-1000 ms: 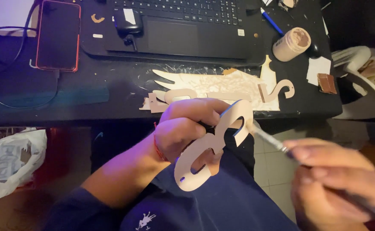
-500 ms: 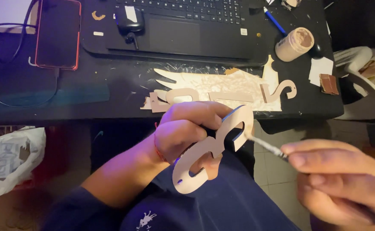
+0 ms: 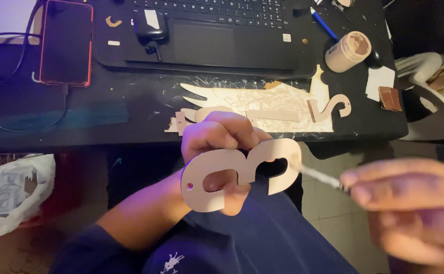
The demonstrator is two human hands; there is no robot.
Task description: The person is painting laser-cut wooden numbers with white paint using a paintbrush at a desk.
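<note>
Left hand (image 3: 222,147) grips a flat tan cutout (image 3: 237,172) shaped like a numeral, held over the lap, just in front of the desk (image 3: 130,116) edge. Thumb shows through the cutout's lower opening; fingers curl over its top edge. Small hole near the cutout's left end.

Right hand (image 3: 414,213), blurred, pinches a thin brush (image 3: 318,175) by the handle; brush tip touches the cutout's right end.

On the desk: laptop (image 3: 206,35), phone (image 3: 65,43) in a red case left of it, with a cable attached. Pale scrap sheet (image 3: 262,104) near the desk's front edge, with an S-shaped piece (image 3: 333,107) on its right. Small jar (image 3: 348,50) lying on its side right of the laptop. White plastic bag (image 3: 11,193) on the floor, left.
</note>
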